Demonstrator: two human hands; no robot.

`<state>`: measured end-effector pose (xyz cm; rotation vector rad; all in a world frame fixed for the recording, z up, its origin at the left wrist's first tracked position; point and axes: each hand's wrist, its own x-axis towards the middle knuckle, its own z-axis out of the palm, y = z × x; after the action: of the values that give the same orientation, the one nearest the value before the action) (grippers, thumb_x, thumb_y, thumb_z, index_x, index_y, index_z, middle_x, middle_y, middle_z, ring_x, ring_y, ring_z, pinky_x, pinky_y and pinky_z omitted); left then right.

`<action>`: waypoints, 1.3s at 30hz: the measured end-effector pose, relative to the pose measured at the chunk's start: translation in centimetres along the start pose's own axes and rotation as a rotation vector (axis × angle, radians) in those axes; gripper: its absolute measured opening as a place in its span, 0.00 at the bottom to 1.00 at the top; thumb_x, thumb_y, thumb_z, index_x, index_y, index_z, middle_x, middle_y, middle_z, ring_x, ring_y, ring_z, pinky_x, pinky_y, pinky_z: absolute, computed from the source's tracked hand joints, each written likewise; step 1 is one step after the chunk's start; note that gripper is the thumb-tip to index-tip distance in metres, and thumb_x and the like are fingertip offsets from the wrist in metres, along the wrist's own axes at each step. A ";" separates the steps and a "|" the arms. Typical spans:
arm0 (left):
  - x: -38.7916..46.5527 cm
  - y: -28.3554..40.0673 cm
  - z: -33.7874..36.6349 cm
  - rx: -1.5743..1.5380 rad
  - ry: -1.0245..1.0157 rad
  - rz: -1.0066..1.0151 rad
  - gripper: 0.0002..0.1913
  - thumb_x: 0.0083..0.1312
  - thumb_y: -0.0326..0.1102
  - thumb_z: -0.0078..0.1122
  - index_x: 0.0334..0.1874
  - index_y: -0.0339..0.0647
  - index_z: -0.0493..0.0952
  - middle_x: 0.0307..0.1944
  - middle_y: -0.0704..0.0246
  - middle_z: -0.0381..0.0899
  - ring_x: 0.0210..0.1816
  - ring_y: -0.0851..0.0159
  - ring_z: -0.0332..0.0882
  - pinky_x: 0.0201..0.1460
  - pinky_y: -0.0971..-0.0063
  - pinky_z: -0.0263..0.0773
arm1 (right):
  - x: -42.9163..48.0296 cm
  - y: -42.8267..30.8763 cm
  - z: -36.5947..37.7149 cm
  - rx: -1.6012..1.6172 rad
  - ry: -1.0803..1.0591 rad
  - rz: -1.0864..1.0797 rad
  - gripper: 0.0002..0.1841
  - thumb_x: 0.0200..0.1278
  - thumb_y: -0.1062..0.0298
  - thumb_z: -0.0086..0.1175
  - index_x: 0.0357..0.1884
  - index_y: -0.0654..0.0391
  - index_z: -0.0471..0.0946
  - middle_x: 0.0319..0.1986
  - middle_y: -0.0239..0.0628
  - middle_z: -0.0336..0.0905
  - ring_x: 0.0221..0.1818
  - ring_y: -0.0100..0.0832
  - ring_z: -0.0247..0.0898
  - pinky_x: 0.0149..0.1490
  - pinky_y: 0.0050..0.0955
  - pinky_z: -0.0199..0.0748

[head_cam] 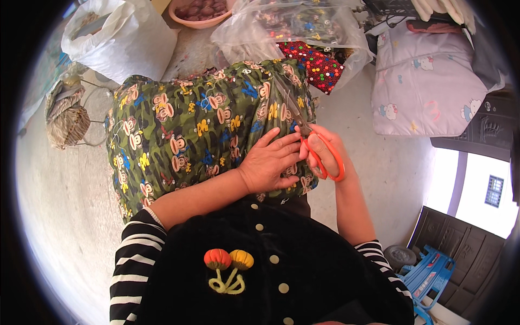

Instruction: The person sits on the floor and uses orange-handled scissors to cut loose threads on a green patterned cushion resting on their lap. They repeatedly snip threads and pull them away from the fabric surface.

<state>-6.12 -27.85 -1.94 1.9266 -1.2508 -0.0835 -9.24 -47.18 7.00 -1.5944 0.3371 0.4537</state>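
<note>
A stuffed bundle of green camouflage cloth (191, 118), printed with cartoon monkeys, lies in front of me across my lap. My left hand (270, 162) rests on it, palm down, its fingers reaching right to the edge of my right hand. My right hand (325, 156) grips scissors (335, 156) by their orange handles. Their dark metal blades point away from me, up over the right end of the cloth. Whether the blades are parted I cannot tell. Loose pale threads (205, 97) lie on the cloth.
Beyond the bundle stand a white woven sack (130, 44), a basin (178, 18) of reddish bulbs and a clear plastic bag (235, 32) with dotted fabric (317, 67). Right are a pink quilted cover (426, 89) and a blue folding cart (430, 272). A cloth-wrapped stool (67, 118) is left.
</note>
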 end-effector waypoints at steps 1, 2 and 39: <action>0.0 0.0 -0.1 -0.004 0.001 0.001 0.28 0.58 0.51 0.70 0.59 0.49 0.78 0.65 0.71 0.75 0.77 0.63 0.59 0.80 0.51 0.47 | 0.0 -0.5 -0.3 -0.009 -0.026 0.027 0.29 0.80 0.50 0.45 0.64 0.70 0.71 0.28 0.38 0.78 0.20 0.17 0.66 0.24 0.17 0.66; 0.0 0.1 -0.1 -0.001 0.016 0.009 0.28 0.58 0.51 0.70 0.58 0.49 0.78 0.65 0.71 0.75 0.77 0.63 0.59 0.80 0.51 0.47 | -0.1 -1.0 -0.7 -0.018 -0.051 0.054 0.29 0.79 0.51 0.46 0.64 0.70 0.71 0.28 0.37 0.78 0.20 0.16 0.66 0.24 0.17 0.66; 0.0 -0.2 0.4 -0.010 0.016 0.007 0.23 0.58 0.52 0.69 0.52 0.49 0.81 0.65 0.71 0.75 0.76 0.63 0.60 0.80 0.52 0.46 | -1.5 -1.5 -2.4 -0.119 -0.216 0.170 0.39 0.71 0.40 0.56 0.69 0.66 0.67 0.33 0.37 0.79 0.22 0.14 0.67 0.22 0.16 0.64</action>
<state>-6.14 -28.05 -2.28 1.9103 -1.2442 -0.0703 -9.63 -49.53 9.15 -1.6198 0.2861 0.7830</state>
